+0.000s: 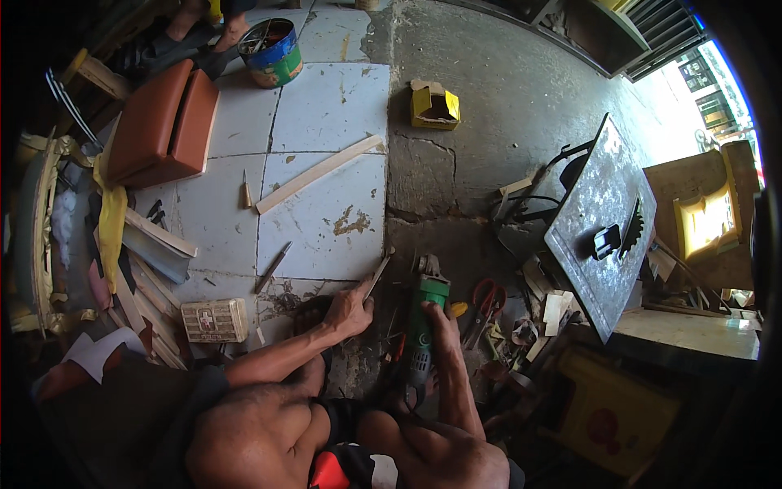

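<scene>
My right hand [442,324] is wrapped round the body of a green angle grinder [422,334], whose metal head points away from me. My left hand [352,312] grips a slim, pointed tool [380,270], its thin end sticking out toward the grinder head; its exact kind is unclear. The two hands are a short way apart above the dark floor between my knees. Left of my left hand, a narrow pointed tool [274,266] lies on the white tiles. Beyond it rest a wooden-handled awl [246,191] and a flat wood strip [319,174].
A tilted table saw [599,204] with an exposed blade stands at right. Red-handled scissors [487,301] lie near the grinder. A yellow box [435,107], a paint bucket [272,57], a brown cushioned piece [155,122] and a first-aid box [213,321] surround the work spot. Another person's feet [232,31] show at far left.
</scene>
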The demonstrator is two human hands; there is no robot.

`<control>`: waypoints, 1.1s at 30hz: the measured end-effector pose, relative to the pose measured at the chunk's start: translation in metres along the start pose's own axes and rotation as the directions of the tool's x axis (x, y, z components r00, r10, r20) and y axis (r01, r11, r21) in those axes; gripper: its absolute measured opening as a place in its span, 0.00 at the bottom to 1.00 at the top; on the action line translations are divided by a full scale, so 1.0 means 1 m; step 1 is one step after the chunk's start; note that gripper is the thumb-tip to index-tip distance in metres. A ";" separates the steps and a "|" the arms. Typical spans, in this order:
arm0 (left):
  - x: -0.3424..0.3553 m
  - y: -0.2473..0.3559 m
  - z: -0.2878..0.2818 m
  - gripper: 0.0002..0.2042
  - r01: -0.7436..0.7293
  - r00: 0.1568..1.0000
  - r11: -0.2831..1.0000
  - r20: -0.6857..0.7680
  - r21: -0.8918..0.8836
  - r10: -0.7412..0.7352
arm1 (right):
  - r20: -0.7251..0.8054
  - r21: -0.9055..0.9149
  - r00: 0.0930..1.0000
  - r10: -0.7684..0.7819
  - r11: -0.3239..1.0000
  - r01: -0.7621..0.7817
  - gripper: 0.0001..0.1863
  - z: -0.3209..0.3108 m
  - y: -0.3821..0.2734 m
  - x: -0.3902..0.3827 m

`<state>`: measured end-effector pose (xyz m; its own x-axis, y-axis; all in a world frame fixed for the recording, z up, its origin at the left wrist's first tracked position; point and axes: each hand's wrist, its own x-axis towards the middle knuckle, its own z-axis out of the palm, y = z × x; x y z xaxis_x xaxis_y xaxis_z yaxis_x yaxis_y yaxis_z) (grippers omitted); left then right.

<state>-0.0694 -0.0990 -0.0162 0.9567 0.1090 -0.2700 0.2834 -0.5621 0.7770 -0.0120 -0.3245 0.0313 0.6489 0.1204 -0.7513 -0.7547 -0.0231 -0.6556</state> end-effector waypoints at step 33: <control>0.004 -0.027 -0.001 0.26 0.146 0.989 0.984 0.028 -0.107 -0.144 | 0.002 -0.671 0.976 -0.216 0.724 0.162 0.57 0.046 -0.030 0.009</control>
<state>-0.0731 -0.0827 -0.0380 0.9037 0.1657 -0.3948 0.4255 -0.4493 0.7856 0.0123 -0.2770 0.0480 0.7968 0.1243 -0.5914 -0.3768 -0.6628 -0.6470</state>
